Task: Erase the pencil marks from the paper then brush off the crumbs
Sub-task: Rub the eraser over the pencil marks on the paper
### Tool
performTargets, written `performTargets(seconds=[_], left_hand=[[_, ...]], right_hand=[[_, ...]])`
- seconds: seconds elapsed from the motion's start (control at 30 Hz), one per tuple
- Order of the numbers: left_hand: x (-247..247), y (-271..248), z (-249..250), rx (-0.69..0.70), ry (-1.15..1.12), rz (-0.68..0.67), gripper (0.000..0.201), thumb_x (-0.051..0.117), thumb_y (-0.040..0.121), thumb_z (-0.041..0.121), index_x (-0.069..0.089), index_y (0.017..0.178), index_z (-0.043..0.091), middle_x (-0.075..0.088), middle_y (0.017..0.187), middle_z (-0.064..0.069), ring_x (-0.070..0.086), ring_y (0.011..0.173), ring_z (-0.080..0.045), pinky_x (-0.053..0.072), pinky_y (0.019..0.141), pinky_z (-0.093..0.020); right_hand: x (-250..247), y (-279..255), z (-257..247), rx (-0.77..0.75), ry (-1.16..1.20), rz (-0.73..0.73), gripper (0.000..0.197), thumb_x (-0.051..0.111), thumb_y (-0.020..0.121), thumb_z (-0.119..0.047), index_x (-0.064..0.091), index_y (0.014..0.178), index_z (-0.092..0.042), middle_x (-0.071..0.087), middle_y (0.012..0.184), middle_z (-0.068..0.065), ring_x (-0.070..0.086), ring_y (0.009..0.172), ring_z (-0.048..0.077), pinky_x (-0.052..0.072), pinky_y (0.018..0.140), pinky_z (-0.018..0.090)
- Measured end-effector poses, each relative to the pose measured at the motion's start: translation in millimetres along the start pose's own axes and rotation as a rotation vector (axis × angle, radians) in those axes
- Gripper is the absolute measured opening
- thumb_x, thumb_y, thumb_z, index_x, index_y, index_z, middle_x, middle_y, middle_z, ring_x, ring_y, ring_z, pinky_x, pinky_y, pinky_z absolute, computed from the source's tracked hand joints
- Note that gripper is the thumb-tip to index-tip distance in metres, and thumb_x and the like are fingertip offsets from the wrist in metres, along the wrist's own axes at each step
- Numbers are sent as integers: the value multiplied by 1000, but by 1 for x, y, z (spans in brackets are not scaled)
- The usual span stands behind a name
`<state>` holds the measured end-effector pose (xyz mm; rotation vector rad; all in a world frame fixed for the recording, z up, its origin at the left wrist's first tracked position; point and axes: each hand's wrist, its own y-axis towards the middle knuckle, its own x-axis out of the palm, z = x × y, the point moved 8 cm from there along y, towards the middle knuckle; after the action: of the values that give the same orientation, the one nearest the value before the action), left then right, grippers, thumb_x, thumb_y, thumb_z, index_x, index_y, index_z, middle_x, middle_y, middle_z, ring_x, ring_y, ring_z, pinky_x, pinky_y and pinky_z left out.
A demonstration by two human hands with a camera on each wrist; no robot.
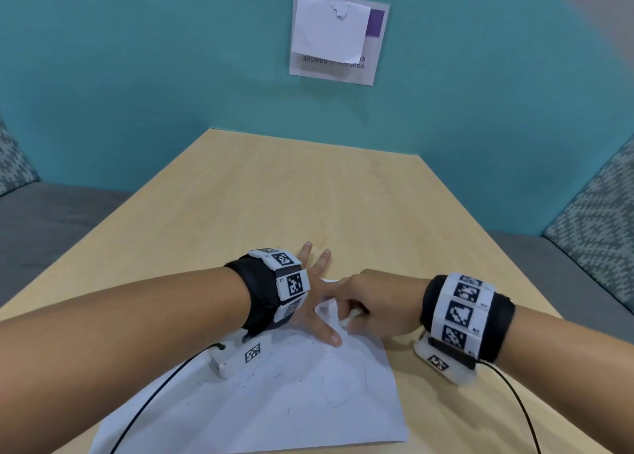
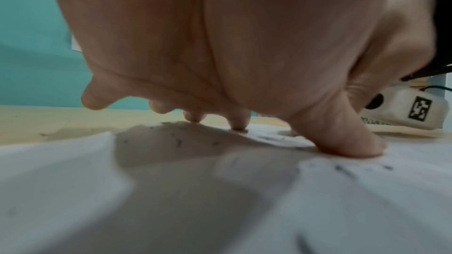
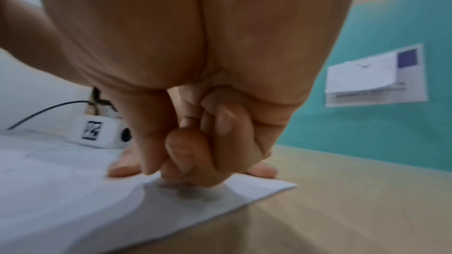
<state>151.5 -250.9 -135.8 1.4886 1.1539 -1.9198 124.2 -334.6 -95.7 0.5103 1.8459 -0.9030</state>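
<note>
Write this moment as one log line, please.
stage: erasing | left hand: pressing paper flat | right hand: gripping eraser | crumbs: unbrushed

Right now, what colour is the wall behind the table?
Teal wall, clearest in the head view.

My white paper (image 1: 274, 409) lies flat on the table, turned a bit so one corner points away from me. Faint pencil marks (image 1: 338, 390) show on it, pale curvy lines near the middle. Lots of little dark crumbs (image 1: 247, 383) are scattered over the sheet. The far part of the paper bumps up a little. My small white eraser (image 1: 348, 320) is up near the far corner, touching the paper. Only a bit of it shows.
</note>
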Motion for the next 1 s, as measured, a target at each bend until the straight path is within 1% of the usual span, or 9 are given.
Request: performTargets(seconds=[0.1, 0.23, 0.3, 0.43, 0.53, 0.63, 0.77, 0.9, 1.0], left_hand=[[1, 1, 0, -23, 39, -15, 103, 54, 69, 87, -15, 143, 65, -27, 162, -5, -37, 141, -41, -10, 106, -73], [0, -1, 0, -9, 12, 16, 100, 57, 71, 84, -7, 145, 64, -26, 163, -6, -38, 140, -41, -11, 107, -72], [0, 0, 0, 0, 17, 19, 101, 57, 71, 84, -8, 145, 64, -26, 163, -6, -38, 140, -41, -12, 106, -72], [-1, -2, 1, -34, 79, -1, 104, 51, 70, 89, -12, 148, 59, -31, 161, -3, -39, 140, -39, -12, 105, -73], [-7, -15, 10, -20, 142, -9, 107, 53, 72, 85, -10, 152, 51, -30, 161, -2, -34, 144, -36, -12, 108, -74], [0, -31, 6, -16, 133, -108, 114, 60, 74, 80, -10, 156, 41, -27, 163, -3, -24, 148, -36, -7, 114, -67], [14, -35, -9, -1, 55, -82, 117, 58, 68, 85, -17, 151, 49, -23, 164, -1, -22, 149, -37, -7, 114, -63], [17, -34, -9, 22, 16, -48, 115, 62, 67, 83, -15, 149, 57, -23, 164, 0, -32, 145, -36, -8, 113, -68], [18, -33, -10, 17, -16, -37, 114, 64, 67, 81, -13, 148, 59, -27, 163, -1, -37, 142, -36, -12, 110, -69]], right_hand=[[-21, -2, 27, 137, 0, 80, 8, 62, 86, -19, 63, 93, -16, 52, 73, -13, 48, 64, 6, 39, 62, 23], [0, -5, -6, 17, 5, 7, 14, 56, 84, -16, 63, 96, -10, 65, 85, 4, 55, 69, 19, 47, 65, 31], [2, -5, -11, 2, -1, -4, 17, 56, 84, -16, 63, 97, -8, 65, 86, 8, 56, 71, 23, 50, 68, 36], [-15, -3, 10, 103, -22, 49, 9, 57, 85, -16, 62, 92, -12, 55, 71, -6, 49, 65, 16, 43, 63, 28], [-10, -3, 8, 101, -37, 60, 7, 55, 86, -16, 61, 90, -13, 54, 71, -8, 49, 65, 14, 39, 59, 23], [-10, -4, 14, 133, -38, 63, 8, 56, 88, -20, 60, 94, -16, 50, 72, -14, 48, 67, 11, 36, 60, 20], [-10, -6, 4, 133, -37, 57, 10, 55, 89, -22, 60, 97, -17, 58, 82, -9, 52, 74, 15, 40, 64, 23], [13, -9, -43, -55, 8, 5, 7, 57, 91, -17, 56, 98, -17, 51, 78, -14, 46, 67, 3, 38, 62, 13], [1, -2, -30, 3, -54, 24, 15, 56, 89, -17, 60, 104, -14, 59, 83, -7, 52, 71, 10, 46, 68, 25]])
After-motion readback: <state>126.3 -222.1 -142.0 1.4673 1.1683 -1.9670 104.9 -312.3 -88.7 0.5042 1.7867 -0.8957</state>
